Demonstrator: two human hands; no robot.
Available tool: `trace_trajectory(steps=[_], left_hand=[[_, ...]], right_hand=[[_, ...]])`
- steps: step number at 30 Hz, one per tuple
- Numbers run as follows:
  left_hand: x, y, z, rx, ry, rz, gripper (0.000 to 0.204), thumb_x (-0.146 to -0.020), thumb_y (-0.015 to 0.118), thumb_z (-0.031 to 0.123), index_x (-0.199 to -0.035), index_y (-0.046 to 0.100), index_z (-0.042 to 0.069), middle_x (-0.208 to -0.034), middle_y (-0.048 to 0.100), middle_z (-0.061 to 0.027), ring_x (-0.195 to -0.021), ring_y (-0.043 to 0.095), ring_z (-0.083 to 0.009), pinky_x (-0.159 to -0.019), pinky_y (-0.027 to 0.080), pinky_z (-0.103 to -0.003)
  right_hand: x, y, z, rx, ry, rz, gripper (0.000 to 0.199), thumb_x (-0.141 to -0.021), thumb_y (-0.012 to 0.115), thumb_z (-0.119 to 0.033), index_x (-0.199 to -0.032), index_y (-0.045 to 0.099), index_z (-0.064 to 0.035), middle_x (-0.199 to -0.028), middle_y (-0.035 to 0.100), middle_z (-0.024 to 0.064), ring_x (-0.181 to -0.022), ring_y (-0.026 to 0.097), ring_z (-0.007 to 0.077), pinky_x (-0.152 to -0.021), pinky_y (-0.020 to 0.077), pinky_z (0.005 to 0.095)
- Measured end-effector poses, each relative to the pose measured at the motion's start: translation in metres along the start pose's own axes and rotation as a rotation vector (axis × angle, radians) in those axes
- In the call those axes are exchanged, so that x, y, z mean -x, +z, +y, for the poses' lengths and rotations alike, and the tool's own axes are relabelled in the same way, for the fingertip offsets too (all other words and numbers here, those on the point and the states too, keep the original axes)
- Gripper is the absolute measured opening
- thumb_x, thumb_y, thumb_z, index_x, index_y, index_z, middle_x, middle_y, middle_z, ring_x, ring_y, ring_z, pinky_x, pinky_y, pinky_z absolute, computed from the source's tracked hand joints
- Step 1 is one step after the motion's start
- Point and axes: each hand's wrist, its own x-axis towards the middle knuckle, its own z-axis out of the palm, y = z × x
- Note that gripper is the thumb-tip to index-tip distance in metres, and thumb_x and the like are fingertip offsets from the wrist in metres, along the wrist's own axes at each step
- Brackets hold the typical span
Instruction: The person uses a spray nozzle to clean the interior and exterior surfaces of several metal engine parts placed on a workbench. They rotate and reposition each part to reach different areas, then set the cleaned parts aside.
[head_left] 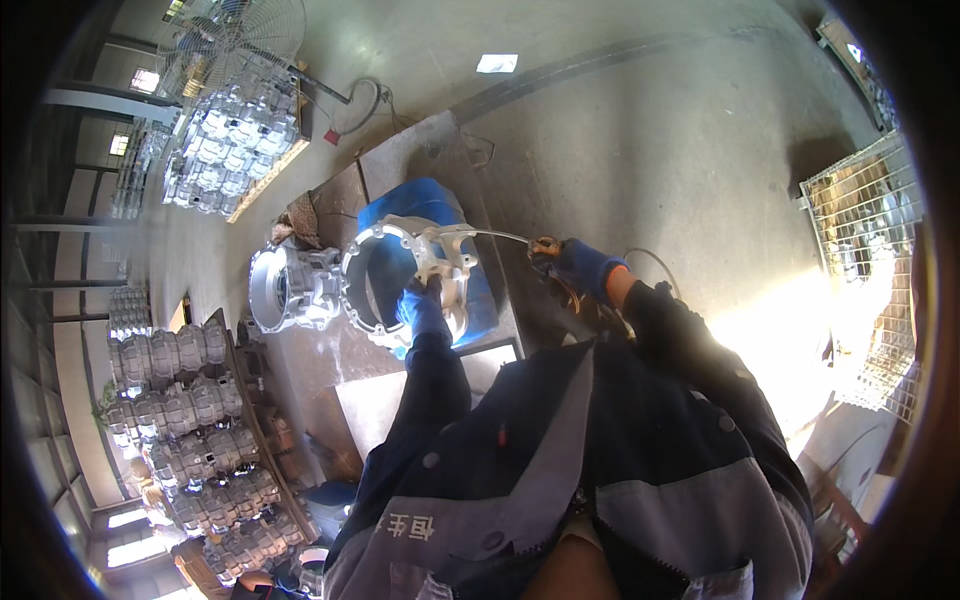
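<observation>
A silvery cast-metal housing [455, 262] with a wide round flanged opening rests on a blue cover [425, 200] on the workbench. My left hand [425, 303], in a blue glove with dark fingers, grips the near side of this housing. Right of it, my gloved right hand [580, 268] is closed around a hand tool with a long, thin, curved metal tube [505, 236]. The tube's far end meets the upper right part of the housing; its exact tip is hard to make out. A second housing [292, 287] lies on its side just left of the first.
Stacked castings stand on a pallet [268, 180] at the far left, with more on a rack [190, 430] at near left. A large fan [230, 45] is behind them. At right stands a wire mesh cage [870, 270]. A pale board [370, 405] lies on the bench's near side.
</observation>
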Motion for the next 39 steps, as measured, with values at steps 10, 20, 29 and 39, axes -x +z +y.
trace_trajectory(steps=[10,20,29,39], left_hand=[[0.006,-0.003,0.007,0.032,-0.021,0.015,0.034,-0.080,0.075,0.039,-0.096,0.073,0.008,-0.085,0.073,-0.0105,-0.075,0.070,-0.0254,-0.069,0.052,-0.037],[-0.002,0.001,0.001,0.071,-0.055,-0.074,0.041,-0.080,0.072,0.046,-0.098,0.072,0.010,-0.093,0.072,-0.0138,-0.087,0.068,-0.0335,-0.077,0.052,-0.043],[0.003,-0.007,0.018,0.131,-0.086,0.029,0.044,-0.079,0.072,0.047,-0.096,0.072,0.007,-0.095,0.071,-0.0162,-0.090,0.067,-0.0364,-0.080,0.051,-0.045],[-0.070,0.024,-0.059,0.462,0.069,-0.226,0.042,-0.085,0.069,0.041,-0.100,0.071,0.002,-0.093,0.071,-0.0196,-0.086,0.068,-0.0366,-0.075,0.052,-0.042]], right_hand=[[0.020,-0.012,0.016,0.248,0.139,0.053,0.024,-0.086,0.065,-0.014,-0.106,0.066,-0.0004,-0.077,0.067,0.0093,-0.063,0.061,0.0147,-0.059,0.0508,0.0330],[-0.034,-0.020,0.099,0.585,-0.229,-0.133,0.025,-0.087,0.061,-0.006,-0.111,0.065,-0.0008,-0.085,0.071,0.0134,-0.071,0.071,0.0245,-0.055,0.0582,0.0373],[0.024,0.011,0.012,0.267,-0.081,0.089,0.020,-0.089,0.064,-0.023,-0.096,0.068,-0.0041,-0.075,0.069,0.0118,-0.065,0.069,0.0202,-0.055,0.0536,0.0347],[0.035,0.023,-0.027,0.315,-0.186,0.168,0.037,-0.086,0.068,-0.040,-0.091,0.068,-0.0024,-0.067,0.061,0.0158,-0.063,0.065,0.0259,-0.061,0.0506,0.0388]])
